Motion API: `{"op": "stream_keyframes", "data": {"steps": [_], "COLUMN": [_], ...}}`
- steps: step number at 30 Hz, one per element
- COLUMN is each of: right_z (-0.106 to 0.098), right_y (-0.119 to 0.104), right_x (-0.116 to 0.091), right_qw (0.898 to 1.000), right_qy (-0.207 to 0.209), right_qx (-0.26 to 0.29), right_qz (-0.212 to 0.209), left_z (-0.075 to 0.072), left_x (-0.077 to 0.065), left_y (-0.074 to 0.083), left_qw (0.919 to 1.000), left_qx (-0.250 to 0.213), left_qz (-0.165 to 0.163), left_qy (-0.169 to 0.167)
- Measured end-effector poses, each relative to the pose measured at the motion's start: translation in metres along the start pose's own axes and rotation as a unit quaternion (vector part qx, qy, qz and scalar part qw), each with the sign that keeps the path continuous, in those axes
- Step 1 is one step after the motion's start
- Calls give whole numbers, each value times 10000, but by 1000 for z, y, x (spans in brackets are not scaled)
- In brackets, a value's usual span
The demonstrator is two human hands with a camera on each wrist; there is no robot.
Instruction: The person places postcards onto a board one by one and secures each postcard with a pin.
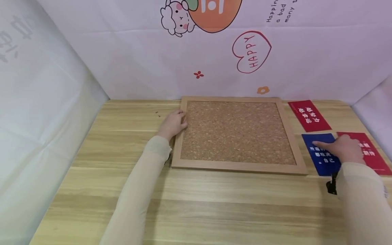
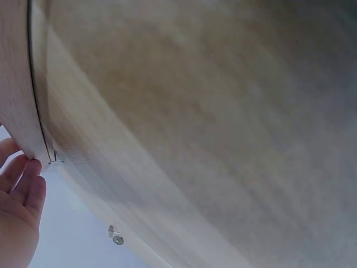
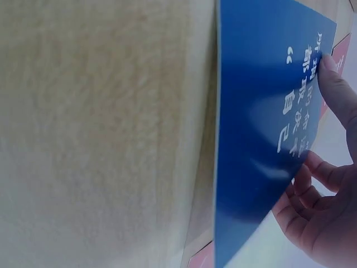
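- Right hand (image 1: 346, 150): thumb and curled fingers pinch the blue card (image 1: 322, 158) by its right edge.
- Blue card: located just right of the board (image 1: 235, 132).
- Left hand (image 1: 171, 125): fingers relaxed, touching the board's left rail.
- Red cards: one (image 1: 310, 115) beyond the blue, another (image 1: 376, 160) beside it.
- Table (image 1: 229, 207): supports all.

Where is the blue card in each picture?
Head: the blue card is at the right, below the middle, beside the cork board and partly under the right hand.
Left wrist: not in it.
Right wrist: the blue card is big, right of the middle, top to bottom.
Shared landmark: the wooden table shows in all three.
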State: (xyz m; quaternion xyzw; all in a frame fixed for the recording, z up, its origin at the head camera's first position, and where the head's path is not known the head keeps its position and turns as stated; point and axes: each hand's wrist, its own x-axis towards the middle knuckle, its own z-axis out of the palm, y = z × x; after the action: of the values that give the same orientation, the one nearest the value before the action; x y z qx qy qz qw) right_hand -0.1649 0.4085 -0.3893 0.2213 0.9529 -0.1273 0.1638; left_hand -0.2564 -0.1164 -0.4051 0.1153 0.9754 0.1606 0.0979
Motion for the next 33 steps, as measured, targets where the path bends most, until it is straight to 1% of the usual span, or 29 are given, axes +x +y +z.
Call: {"op": "stream_keyframes", "data": {"steps": [7,10,15,23,29,33], "right_z": [-1,-1,-1,-3,-5,-7], "right_y": [1,2,2,3,4,4], "right_x": [-2,-2,0,4,3,3], "right_qw": [9993,9988,9975,9891,9882,9867], "right_qy": [185,157,96,302,449,562], "right_qx": [285,433,694,1439,1427,1492], "right_qz": [-159,-177,-84,-17,-326,-302], "left_z": [1,2,2,3,3,3], "left_x": [0,0,0,0,0,-1], "left_y": [0,0,0,0,0,0], "left_qw": [10000,10000,10000,9999,9999,9997], "left_qx": [-15,-12,-21,50,-70,-212], "left_qz": [-34,-13,9,87,66,58], "left_qy": [28,41,89,139,135,99]}}
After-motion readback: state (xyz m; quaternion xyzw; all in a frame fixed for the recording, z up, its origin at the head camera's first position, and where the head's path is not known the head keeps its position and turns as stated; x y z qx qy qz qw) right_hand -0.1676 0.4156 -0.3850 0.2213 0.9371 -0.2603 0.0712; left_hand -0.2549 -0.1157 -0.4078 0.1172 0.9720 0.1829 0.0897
